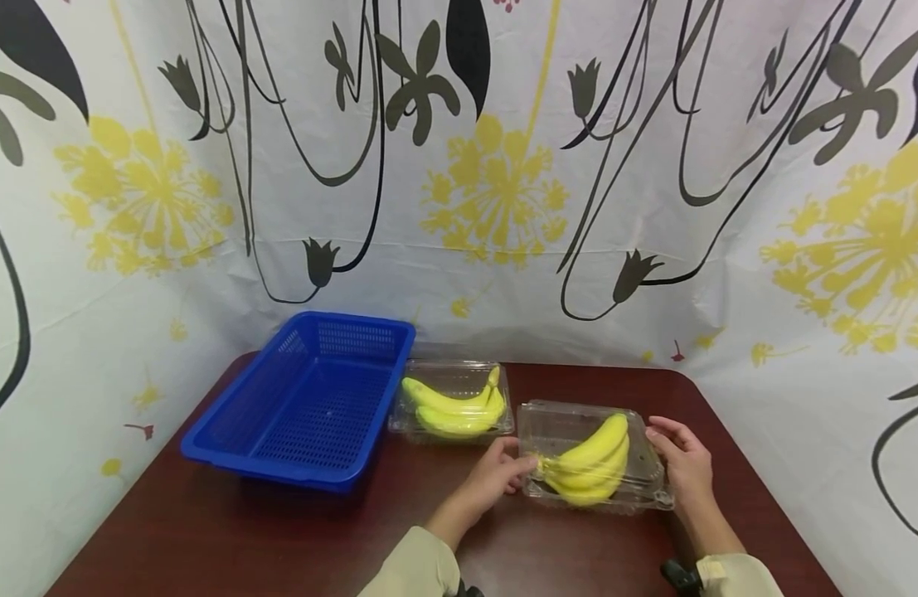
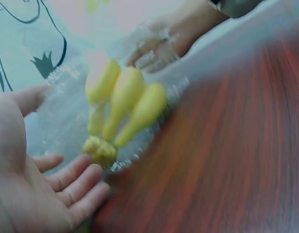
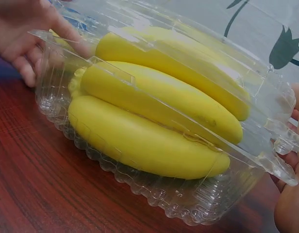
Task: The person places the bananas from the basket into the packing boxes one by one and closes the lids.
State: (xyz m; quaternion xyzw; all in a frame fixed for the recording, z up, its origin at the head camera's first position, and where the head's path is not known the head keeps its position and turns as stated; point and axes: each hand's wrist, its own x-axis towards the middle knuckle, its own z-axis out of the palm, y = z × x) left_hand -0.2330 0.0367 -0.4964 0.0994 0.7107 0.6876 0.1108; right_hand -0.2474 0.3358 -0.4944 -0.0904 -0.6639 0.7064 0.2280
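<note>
A clear plastic clamshell box [image 1: 556, 423] with a bunch of yellow bananas [image 1: 589, 464] inside sits between both hands at the right of the table. My left hand [image 1: 496, 473] touches its left end near the banana stems, fingers nearly straight, as the left wrist view also shows. At the opposite end, my right hand [image 1: 682, 460] holds the box by its edge, fingers curled behind the rim in the right wrist view. The box's tab [image 3: 285, 141] sticks out beside those fingers. Through the clear plastic the bananas [image 3: 154, 126] show plainly.
Behind and left of the hands stands a second clear box [image 1: 444, 373] with bananas in it. Further left is a blue perforated basket [image 1: 347, 456]. All rest on a dark red-brown table [image 1: 578, 555], with a patterned cloth [image 1: 444, 290] hanging behind and at the sides.
</note>
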